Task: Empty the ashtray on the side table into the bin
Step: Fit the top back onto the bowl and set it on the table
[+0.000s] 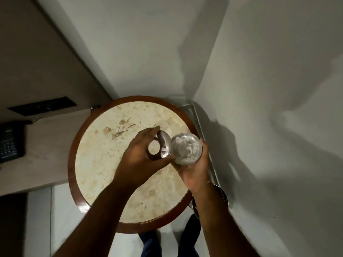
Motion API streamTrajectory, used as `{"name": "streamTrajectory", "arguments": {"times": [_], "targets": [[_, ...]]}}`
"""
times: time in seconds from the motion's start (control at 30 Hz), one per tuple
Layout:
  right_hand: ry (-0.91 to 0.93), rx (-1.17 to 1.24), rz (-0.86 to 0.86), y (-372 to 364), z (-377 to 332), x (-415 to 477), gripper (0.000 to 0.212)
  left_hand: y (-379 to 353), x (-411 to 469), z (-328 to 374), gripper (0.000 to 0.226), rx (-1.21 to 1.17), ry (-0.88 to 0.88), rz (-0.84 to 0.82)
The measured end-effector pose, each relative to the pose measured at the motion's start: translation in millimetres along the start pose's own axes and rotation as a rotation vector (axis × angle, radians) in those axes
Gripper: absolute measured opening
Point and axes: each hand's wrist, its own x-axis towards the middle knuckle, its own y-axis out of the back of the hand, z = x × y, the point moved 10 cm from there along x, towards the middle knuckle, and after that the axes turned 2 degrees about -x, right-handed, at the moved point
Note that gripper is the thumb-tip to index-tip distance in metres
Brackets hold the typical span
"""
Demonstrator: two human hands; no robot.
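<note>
Above the round side table (pixel 96 151), with its marble top and dark wooden rim, I hold the ashtray in two pieces. My left hand (pixel 137 156) grips the metal ring-shaped lid (pixel 162 145), tilted on edge, its centre hole showing the table through it. My right hand (pixel 194 171) cups the round metal ashtray bowl (pixel 186 148) from below; pale grey ash and residue lie inside it. The two pieces nearly touch. A shiny metal bin (pixel 221 194) peeks out behind my right forearm, mostly hidden.
A desk (pixel 37 145) at the left carries a dark telephone (pixel 10 141) and a black socket panel (pixel 42 105). White walls meet in a corner behind the table. My legs and shoes (pixel 189 236) stand on the pale floor below the table's near edge.
</note>
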Motion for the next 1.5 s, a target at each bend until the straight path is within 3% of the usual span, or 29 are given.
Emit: {"name": "streamTrajectory", "arguments": {"times": [0.07,0.2,0.37,0.5,0.67,0.87,1.13,1.2,1.37,1.5], "targets": [[-0.008,-0.024,-0.034,-17,1,10,0.076,-6,7,0,0.101,0.050,0.035,-0.055],[-0.043,-0.061,-0.069,-37,22,27,0.064,-8,13,-15,0.103,0.080,0.033,-0.078],[-0.102,-0.147,-0.128,-42,51,35,0.072,-13,20,-27,0.109,0.141,0.031,-0.111],[-0.131,-0.162,-0.130,-38,62,39,0.063,-21,20,-27,0.107,0.224,-0.039,-0.166],[-0.173,-0.176,-0.142,-39,67,42,0.068,-25,21,-33,0.104,0.263,-0.075,-0.185],[-0.279,-0.117,-0.114,-35,77,47,0.055,-38,21,-53,0.108,0.276,0.009,-0.272],[-0.336,-0.069,-0.018,-25,85,42,0.053,-51,15,-54,0.100,0.381,-0.093,-0.315],[-0.327,-0.142,-0.011,-20,84,44,0.056,-54,14,-60,0.098,0.408,-0.101,-0.298],[-0.177,-0.640,0.142,8,63,62,0.065,-53,20,-110,0.101,0.441,0.074,-0.222],[-0.048,-0.740,0.158,15,49,68,0.058,-57,28,-149,0.100,0.476,0.161,-0.188]]}}
